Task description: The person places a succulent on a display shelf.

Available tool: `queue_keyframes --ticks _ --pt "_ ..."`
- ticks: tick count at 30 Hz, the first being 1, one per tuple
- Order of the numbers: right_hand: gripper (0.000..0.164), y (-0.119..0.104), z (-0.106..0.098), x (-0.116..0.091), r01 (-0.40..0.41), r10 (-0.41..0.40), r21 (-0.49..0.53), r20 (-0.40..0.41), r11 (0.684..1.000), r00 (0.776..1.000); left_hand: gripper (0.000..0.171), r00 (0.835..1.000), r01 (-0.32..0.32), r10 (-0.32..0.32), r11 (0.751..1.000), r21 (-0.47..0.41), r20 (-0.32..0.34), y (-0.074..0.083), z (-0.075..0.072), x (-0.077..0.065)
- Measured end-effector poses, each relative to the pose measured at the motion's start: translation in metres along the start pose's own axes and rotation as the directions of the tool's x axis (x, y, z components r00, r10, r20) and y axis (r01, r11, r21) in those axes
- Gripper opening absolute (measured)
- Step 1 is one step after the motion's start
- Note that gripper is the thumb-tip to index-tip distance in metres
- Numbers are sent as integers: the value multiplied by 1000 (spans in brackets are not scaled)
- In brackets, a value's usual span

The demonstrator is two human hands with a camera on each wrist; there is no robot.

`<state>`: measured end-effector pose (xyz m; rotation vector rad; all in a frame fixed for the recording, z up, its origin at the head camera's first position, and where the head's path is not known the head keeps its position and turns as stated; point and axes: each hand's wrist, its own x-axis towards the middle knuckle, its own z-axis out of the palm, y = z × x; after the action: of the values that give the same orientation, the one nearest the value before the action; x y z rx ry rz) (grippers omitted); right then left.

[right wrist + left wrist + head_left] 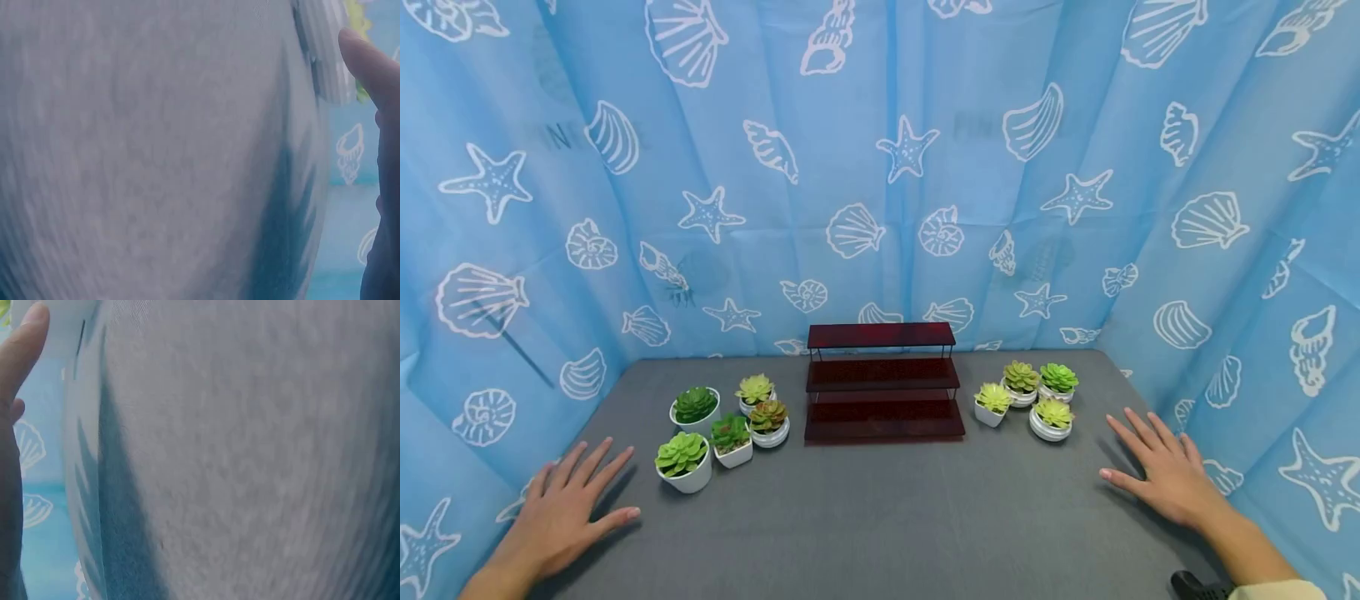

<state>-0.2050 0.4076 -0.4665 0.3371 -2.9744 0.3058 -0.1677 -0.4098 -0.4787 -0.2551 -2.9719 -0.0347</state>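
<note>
My left hand [567, 510] is spread out, palm down, at the table's left side, holding nothing. Nearest to it stands a bright green potted succulent [682, 458] in a white pot. Behind and beside that are a dark green succulent [694, 408], a green one in a square pot [732, 440], a yellow-green one [756, 390] and a reddish one [769, 423]. On the right side, my right hand [1168, 471] is likewise spread and holds nothing. A yellow-green succulent [1052, 419] is the closest plant to it. Both wrist views show mainly grey tabletop and a thumb.
A dark red three-tier shelf [883, 375] stands at the back middle of the grey table [880, 517]. More small succulents [1021, 382] stand right of it. Blue curtain [865, 167] with white shells surrounds the table. A black object [1195, 586] is by the right wrist.
</note>
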Motion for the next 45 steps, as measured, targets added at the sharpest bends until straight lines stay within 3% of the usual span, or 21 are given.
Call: queue_keyframes --ticks 4,10,14,18,24,26,30,34,39,43,45 --pt "87 -7 -2 -1 20 -19 25 -49 999 999 84 991 -56 58 998 19 -124 9 -7 -2" --pt "85 -18 -3 -5 43 -32 69 -151 997 988 73 939 -161 158 987 15 -307 20 -18 0" --pt "82 -27 -3 -6 72 -35 159 -220 985 975 71 913 -203 190 979 2 -362 31 -24 1" --pt "76 -38 -3 -6 107 -25 276 -285 955 958 70 901 -219 190 975 -32 -391 45 -29 2" --pt "68 -58 -3 -5 0 136 416 -297 909 945 69 890 -243 171 962 -122 -423 69 -30 5" --pt "66 -64 -2 -5 -49 205 472 -286 880 936 68 889 -245 150 954 -174 -432 78 -30 6" --pt "63 -76 1 -4 -123 329 608 -240 784 914 66 881 -244 82 923 -298 -466 95 -29 8" --pt "64 -85 5 -1 -191 429 710 -171 678 887 62 859 -259 31 887 -382 -511 110 -30 10" --pt "67 -90 11 5 -233 488 787 -97 571 867 56 832 -280 4 866 -414 -555 123 -30 14" --pt "68 -92 16 11 -243 502 826 -56 509 863 52 820 -293 -13 849 -440 -572 131 -27 19" --pt "70 -91 20 15 -252 506 823 -50 509 861 52 812 -308 -20 834 -458 -584 134 -25 22"
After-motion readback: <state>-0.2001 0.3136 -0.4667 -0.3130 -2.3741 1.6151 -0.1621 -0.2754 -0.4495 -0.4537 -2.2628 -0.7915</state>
